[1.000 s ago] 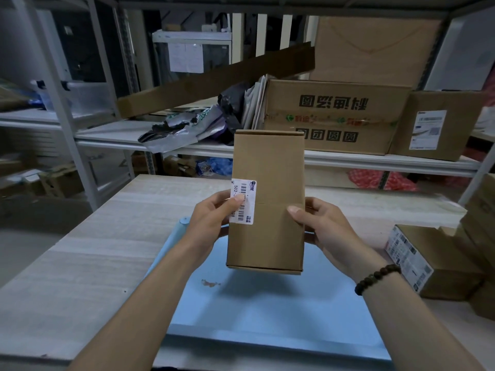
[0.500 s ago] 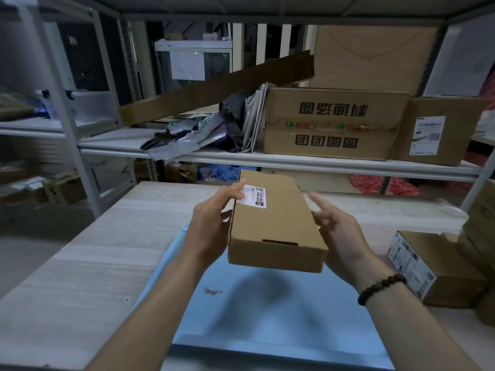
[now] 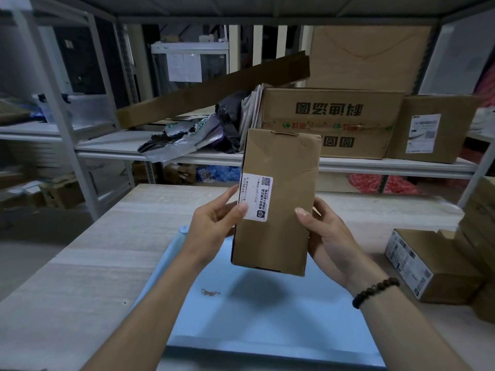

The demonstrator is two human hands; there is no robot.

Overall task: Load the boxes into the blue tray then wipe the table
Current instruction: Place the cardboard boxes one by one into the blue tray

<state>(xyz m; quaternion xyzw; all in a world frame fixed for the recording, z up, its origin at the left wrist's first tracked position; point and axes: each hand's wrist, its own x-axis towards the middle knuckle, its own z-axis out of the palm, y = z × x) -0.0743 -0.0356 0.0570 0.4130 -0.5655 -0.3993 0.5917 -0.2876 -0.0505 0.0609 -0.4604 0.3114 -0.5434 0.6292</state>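
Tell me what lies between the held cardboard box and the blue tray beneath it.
Nothing: in the head view the brown cardboard box hangs in air above the flat blue tray, whose bare floor shows only its shadow.

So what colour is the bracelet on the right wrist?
Dark brown beads, almost black; the bracelet shows in the head view.

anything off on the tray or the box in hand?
Two things. The blue tray has a small brownish scrap or stain on its floor, left of centre. The held cardboard box, gripped by the left hand and right hand, shows creases near its upper right corner.
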